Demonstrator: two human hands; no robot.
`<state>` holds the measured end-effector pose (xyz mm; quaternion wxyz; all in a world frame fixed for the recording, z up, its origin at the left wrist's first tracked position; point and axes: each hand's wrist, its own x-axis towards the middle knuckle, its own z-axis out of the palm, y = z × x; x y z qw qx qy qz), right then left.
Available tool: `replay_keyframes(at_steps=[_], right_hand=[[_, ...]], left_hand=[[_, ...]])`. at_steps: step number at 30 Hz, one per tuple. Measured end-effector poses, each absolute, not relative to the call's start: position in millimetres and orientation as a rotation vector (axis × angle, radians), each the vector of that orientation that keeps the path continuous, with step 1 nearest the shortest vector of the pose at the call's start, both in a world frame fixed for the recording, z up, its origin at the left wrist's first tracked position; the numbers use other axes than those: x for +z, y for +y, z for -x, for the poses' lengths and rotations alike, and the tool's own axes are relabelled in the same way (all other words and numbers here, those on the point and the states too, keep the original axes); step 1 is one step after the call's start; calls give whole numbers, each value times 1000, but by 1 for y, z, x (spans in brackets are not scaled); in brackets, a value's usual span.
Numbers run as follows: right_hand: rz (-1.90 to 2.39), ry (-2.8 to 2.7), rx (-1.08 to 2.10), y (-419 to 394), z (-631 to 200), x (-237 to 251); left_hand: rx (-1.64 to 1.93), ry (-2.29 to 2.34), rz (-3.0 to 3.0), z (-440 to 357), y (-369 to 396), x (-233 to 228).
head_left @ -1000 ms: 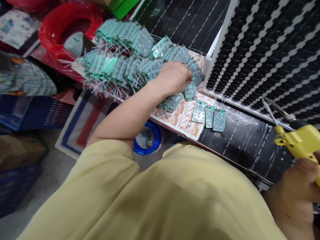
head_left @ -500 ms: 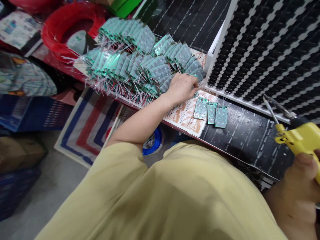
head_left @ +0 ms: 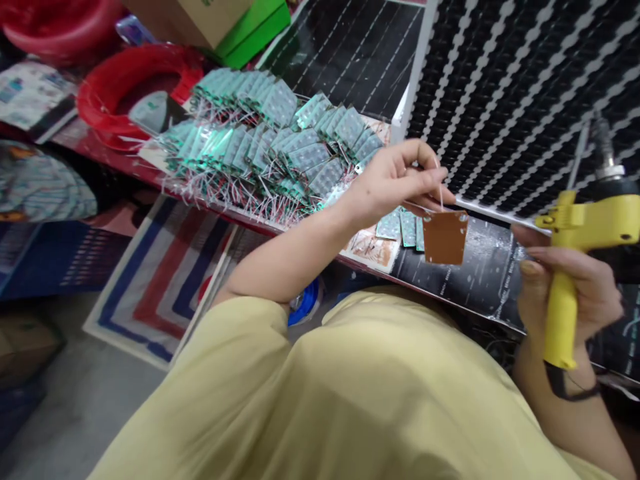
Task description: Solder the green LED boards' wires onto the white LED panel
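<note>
Between the fingers of my left hand point(head_left: 397, 175) is pinched a thin white wire, and a circuit board point(head_left: 445, 241) hangs from it with its plain brown back showing. Behind that board, a few green circuit boards point(head_left: 389, 227) lie on the bench, partly covered by it. My right hand point(head_left: 593, 287) is wrapped round the handle of a yellow soldering gun point(head_left: 590, 220). The gun's metal tip and a thin tube beside it point up, in front of the black rack. Rows of wired green circuit boards point(head_left: 250, 150) stand to the left of my left hand.
A large black rack with pale strips point(head_left: 505, 100) stands at the back right. Red rings point(head_left: 95, 93), a green box point(head_left: 255, 33) and a cardboard box point(head_left: 195, 20) are at the back left. Below the bench edge are a striped panel point(head_left: 160, 280) and a blue crate point(head_left: 55, 260).
My left hand has lifted from the boards and moved right, now with a circuit board dangling by its wire. My right hand has come inward with the soldering gun, whose tip has swung upward.
</note>
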<state>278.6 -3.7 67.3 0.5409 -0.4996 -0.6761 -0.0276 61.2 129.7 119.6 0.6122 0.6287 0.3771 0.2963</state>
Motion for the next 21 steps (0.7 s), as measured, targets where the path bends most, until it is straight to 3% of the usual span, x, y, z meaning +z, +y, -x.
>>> replay_keyframes(at_steps=[5,11,14,17,21], right_hand=[[1182,-1499,350,2,-266,52],[1233,-1542,-252,-1,-273,46],[1232,-1677,-502,-2,-291,42],[1267,-1842,-594,-4,-303,36],[1243,-2005,-614,-6,-304,29]], left_hand=[[668,753,-1279,-93,109,106],[948,858,-1331,-95,106,84],[833,811,-1398,-88,109,71],[564,698,-1345,-90,107,65],[629,757,-1292,-106,105,66]])
